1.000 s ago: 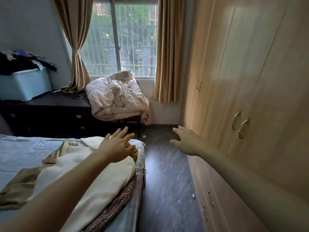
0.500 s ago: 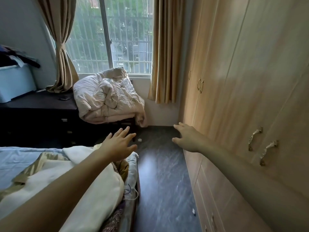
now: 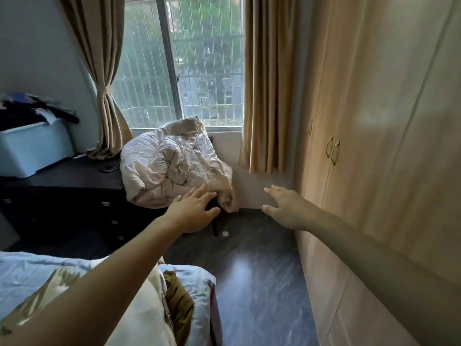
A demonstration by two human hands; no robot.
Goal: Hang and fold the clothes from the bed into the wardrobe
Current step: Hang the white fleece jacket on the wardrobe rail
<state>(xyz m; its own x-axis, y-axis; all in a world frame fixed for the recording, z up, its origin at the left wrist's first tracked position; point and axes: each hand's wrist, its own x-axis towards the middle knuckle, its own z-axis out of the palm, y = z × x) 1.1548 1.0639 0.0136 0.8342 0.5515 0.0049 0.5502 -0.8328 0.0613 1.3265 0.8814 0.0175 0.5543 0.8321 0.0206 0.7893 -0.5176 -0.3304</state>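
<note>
both hands reach forward into the room with nothing in them: left hand (image 3: 192, 211) is held out above the floor with its fingers straight and slightly spread, and right hand (image 3: 287, 208) stretches out just beside the wardrobe (image 3: 389, 151), fingers extended and loose, thumb dropped below; whether it touches the wardrobe front cannot be told. the wardrobe's pale wood doors are closed, with a pair of metal handles (image 3: 331, 148) visible far along it, and its top and near end run out of the picture. the clothes (image 3: 147, 303), a cream piece over an olive-and-gold patterned one, lie heaped on the corner of the bed (image 3: 37, 278) at the lower left, partly hidden by the left forearm and cut off by the bottom edge, so what garments they are is hard to say. beyond the hands a crumpled beige duvet (image 3: 172, 166) is piled on a chair of which only a dark leg shows. a light blue storage box (image 3: 32, 148) with dark things on its lid sits on a black dresser (image 3: 69, 181) by the barred window (image 3: 184, 61).
</note>
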